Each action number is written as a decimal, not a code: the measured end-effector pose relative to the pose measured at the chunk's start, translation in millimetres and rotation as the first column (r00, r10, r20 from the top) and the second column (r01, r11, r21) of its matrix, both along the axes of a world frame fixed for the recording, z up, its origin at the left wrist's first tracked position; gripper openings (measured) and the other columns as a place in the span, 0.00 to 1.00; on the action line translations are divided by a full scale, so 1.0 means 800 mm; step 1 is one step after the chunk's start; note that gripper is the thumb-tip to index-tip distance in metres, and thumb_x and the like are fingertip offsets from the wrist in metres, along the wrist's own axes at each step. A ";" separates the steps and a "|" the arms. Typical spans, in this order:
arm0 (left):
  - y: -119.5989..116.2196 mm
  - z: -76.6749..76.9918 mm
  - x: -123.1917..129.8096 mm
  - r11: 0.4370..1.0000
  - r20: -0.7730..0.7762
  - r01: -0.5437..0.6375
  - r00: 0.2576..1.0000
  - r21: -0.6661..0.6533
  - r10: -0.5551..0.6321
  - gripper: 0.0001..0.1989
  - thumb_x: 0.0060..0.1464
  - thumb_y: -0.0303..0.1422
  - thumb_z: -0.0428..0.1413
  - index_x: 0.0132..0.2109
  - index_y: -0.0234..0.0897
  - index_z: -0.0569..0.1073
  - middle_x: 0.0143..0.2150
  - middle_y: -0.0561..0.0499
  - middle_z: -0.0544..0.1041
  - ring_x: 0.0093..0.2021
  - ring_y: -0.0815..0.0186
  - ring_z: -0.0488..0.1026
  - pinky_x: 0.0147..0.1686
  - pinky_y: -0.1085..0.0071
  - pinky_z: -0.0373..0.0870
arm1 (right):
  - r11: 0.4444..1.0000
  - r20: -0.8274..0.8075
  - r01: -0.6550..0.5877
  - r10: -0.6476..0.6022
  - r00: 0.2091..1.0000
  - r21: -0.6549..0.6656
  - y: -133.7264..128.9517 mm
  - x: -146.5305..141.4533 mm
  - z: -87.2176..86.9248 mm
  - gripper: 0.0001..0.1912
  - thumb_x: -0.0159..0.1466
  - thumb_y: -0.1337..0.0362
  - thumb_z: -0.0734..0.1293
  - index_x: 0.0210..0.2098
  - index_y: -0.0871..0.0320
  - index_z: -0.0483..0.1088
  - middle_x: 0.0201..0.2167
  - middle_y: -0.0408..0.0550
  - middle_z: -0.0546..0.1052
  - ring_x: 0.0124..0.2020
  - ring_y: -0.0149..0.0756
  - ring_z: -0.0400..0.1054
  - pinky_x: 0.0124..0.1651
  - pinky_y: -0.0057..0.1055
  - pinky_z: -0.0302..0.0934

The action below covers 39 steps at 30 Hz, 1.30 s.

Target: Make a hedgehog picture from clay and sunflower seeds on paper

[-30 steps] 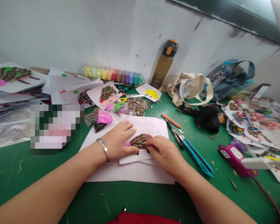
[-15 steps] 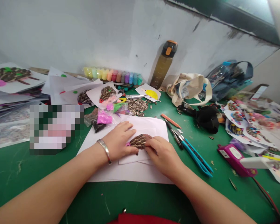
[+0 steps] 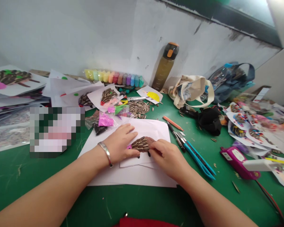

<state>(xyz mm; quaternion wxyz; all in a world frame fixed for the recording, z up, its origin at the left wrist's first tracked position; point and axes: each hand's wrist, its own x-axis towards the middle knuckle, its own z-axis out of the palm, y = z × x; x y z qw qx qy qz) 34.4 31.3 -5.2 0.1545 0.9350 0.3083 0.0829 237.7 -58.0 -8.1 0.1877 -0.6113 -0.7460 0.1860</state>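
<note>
My left hand [image 3: 121, 142] lies flat on a small white card [image 3: 132, 162], fingers spread, thumb and index on either side of a small hedgehog figure [image 3: 139, 145]. Rows of striped sunflower seeds cover its body; the nose end is pink, and brown clay shows at the upper right. At the figure's right end, the thumb and fingertips of my right hand [image 3: 168, 154] are pinched together against it. Whatever they hold is hidden. Beneath the card is a larger white sheet [image 3: 109, 176].
A pile of sunflower seeds [image 3: 139, 107] and bagged pink clay [image 3: 106, 120] sit behind the sheet. To the right lie a blue utility knife [image 3: 198, 157], pens [image 3: 176, 135] and a purple glue gun [image 3: 239, 162]. A bottle [image 3: 165, 67] leans against the wall.
My right hand has shifted slightly right along the figure, so more of the seeds and a dark foot at its lower right show. My left hand has stayed in place.
</note>
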 end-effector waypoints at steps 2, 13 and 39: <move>0.000 0.000 0.000 1.000 -0.003 0.004 1.000 -0.007 -0.004 0.26 0.47 0.48 0.61 0.45 0.31 0.73 0.48 0.40 0.68 0.52 0.51 0.63 0.56 0.56 0.60 | 1.000 0.017 0.004 -0.004 1.000 -0.004 0.000 -0.002 -0.002 0.07 0.63 0.68 0.63 0.32 0.57 0.73 0.29 0.44 0.72 0.32 0.33 0.66 0.35 0.28 0.55; 0.000 -0.002 -0.002 1.000 0.016 -0.002 1.000 -0.016 0.003 0.27 0.46 0.47 0.62 0.46 0.30 0.73 0.49 0.39 0.68 0.53 0.50 0.63 0.56 0.55 0.60 | 1.000 0.069 -0.011 0.010 0.998 0.014 0.001 -0.005 -0.004 0.08 0.64 0.68 0.62 0.30 0.58 0.72 0.29 0.45 0.72 0.32 0.33 0.67 0.35 0.27 0.55; 0.006 0.000 -0.010 0.998 -0.030 0.051 0.998 -0.030 -0.052 0.27 0.47 0.46 0.61 0.50 0.33 0.71 0.54 0.38 0.67 0.58 0.48 0.60 0.57 0.55 0.59 | 0.999 -0.088 0.044 -0.041 0.995 0.033 0.005 0.007 -0.001 0.09 0.65 0.67 0.61 0.34 0.56 0.74 0.30 0.45 0.74 0.33 0.33 0.67 0.36 0.27 0.58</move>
